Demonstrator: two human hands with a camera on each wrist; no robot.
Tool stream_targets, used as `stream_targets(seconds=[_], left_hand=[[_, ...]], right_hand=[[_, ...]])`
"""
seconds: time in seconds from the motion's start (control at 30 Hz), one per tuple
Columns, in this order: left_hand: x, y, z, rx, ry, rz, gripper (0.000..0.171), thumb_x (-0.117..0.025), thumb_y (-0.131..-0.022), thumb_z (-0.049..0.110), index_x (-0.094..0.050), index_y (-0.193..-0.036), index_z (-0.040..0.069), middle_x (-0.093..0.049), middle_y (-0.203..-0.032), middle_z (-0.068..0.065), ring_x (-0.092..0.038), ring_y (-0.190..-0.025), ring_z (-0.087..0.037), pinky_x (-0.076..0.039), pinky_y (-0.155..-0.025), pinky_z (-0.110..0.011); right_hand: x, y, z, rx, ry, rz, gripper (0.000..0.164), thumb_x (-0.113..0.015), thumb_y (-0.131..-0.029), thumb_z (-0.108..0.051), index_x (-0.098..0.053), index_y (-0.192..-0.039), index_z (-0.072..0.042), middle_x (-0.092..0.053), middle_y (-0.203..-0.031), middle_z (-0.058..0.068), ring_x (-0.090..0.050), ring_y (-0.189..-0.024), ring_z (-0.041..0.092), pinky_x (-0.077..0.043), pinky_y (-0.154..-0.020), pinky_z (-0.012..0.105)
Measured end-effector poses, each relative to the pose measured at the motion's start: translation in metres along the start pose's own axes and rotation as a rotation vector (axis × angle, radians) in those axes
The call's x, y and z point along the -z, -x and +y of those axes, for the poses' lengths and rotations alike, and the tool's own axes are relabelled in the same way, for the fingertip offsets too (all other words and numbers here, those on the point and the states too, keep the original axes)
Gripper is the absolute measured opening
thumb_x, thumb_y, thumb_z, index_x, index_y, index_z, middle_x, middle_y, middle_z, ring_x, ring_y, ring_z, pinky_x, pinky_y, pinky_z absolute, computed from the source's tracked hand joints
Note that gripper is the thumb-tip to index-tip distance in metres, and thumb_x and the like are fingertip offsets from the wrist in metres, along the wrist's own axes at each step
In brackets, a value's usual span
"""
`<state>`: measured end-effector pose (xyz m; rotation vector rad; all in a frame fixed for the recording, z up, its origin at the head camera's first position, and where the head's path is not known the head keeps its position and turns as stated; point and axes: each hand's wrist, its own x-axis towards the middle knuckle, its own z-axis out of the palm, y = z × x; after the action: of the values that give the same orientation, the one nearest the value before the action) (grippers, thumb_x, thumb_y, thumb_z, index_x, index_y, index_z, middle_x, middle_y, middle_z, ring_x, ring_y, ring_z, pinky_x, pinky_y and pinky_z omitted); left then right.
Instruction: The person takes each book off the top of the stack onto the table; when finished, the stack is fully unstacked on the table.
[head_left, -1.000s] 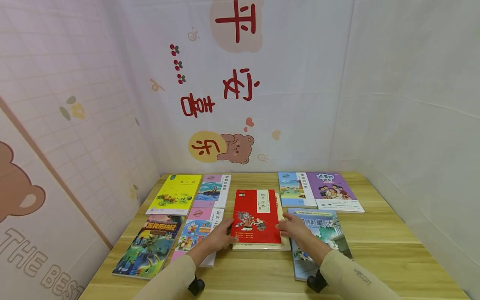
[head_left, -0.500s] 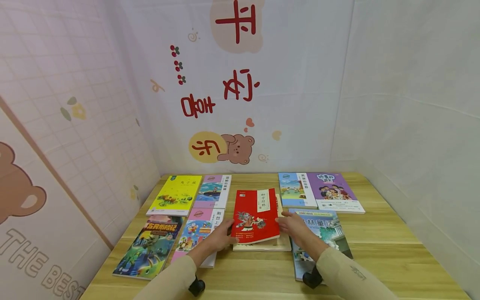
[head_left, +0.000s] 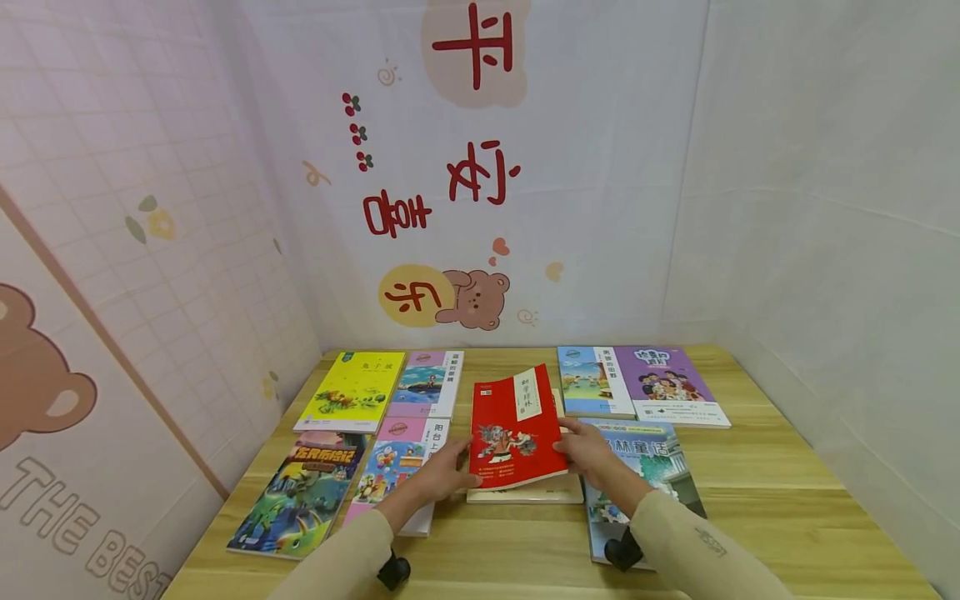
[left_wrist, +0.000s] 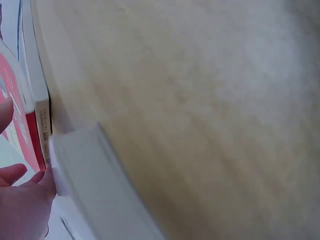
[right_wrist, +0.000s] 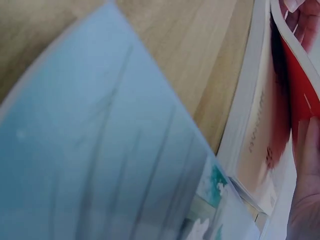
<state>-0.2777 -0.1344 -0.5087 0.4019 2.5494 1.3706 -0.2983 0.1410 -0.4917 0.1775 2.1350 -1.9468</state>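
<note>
A red book (head_left: 510,437) with a white title panel is raised and tilted a little above the middle of the table, its cover slightly bowed. My left hand (head_left: 447,471) pinches it at the lower left, the thumb near the bottom corner. On the opposite edge my right hand (head_left: 587,454) grips the book, and the right wrist view shows fingers under the red cover (right_wrist: 301,100). Beneath lies a cream-covered book (head_left: 528,497), mostly hidden by the red one. A gap between the two books shows in the right wrist view.
Left of the hands lie a yellow book (head_left: 352,387), a dinosaur-cover book (head_left: 300,492) and two pink-edged books (head_left: 397,458). To the right are a blue-and-white book (head_left: 588,379), a purple book (head_left: 667,375) and a larger blue-green book (head_left: 656,454), partly under my right forearm.
The red book has risen off the cream book, its right side tipping up and turning slightly. Both hands have lifted a little with it, and my right fingers have slid under its edge.
</note>
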Motion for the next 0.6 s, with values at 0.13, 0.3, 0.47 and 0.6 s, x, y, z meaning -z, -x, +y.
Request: stream_targets(seconds=[0.13, 0.3, 0.47, 0.6], left_hand=[[0.005, 0.001, 0.001, -0.03, -0.102, 0.013, 0.077, -0.077, -0.088, 0.02, -0.036, -0.151, -0.002, -0.034, -0.152, -0.025, -0.03, -0.139, -0.045, -0.029, -0.108, -0.063], [0.01, 0.001, -0.002, -0.047, -0.278, 0.026, 0.079, -0.079, -0.086, 0.031, -0.042, -0.149, 0.002, -0.032, -0.154, -0.023, -0.024, -0.142, -0.046, -0.021, -0.11, -0.067], [0.01, 0.003, -0.007, -0.071, -0.408, -0.002, 0.081, -0.08, -0.083, 0.039, -0.045, -0.147, 0.002, -0.027, -0.155, -0.027, -0.018, -0.143, -0.048, -0.014, -0.111, -0.068], [0.008, 0.005, -0.009, -0.08, -0.446, -0.027, 0.08, -0.077, -0.084, 0.041, -0.046, -0.146, 0.002, -0.023, -0.156, -0.029, -0.013, -0.144, -0.049, -0.011, -0.112, -0.067]], right_hand=[[0.005, 0.003, -0.003, 0.037, 0.003, 0.014, 0.055, -0.054, -0.096, 0.003, -0.04, -0.148, 0.001, -0.058, -0.13, 0.029, -0.07, -0.085, 0.03, -0.059, -0.073, 0.046], [0.014, 0.007, -0.003, 0.06, -0.007, 0.014, 0.055, -0.055, -0.095, 0.003, -0.042, -0.148, 0.001, -0.058, -0.13, 0.028, -0.07, -0.085, 0.03, -0.059, -0.074, 0.046], [0.026, 0.013, -0.007, 0.106, -0.031, -0.002, 0.058, -0.056, -0.095, 0.004, -0.038, -0.15, 0.002, -0.057, -0.133, 0.029, -0.071, -0.089, 0.032, -0.059, -0.075, 0.046], [0.036, 0.017, -0.011, 0.111, -0.054, -0.011, 0.06, -0.056, -0.095, 0.004, -0.034, -0.151, 0.003, -0.054, -0.135, 0.03, -0.07, -0.093, 0.033, -0.058, -0.077, 0.046]])
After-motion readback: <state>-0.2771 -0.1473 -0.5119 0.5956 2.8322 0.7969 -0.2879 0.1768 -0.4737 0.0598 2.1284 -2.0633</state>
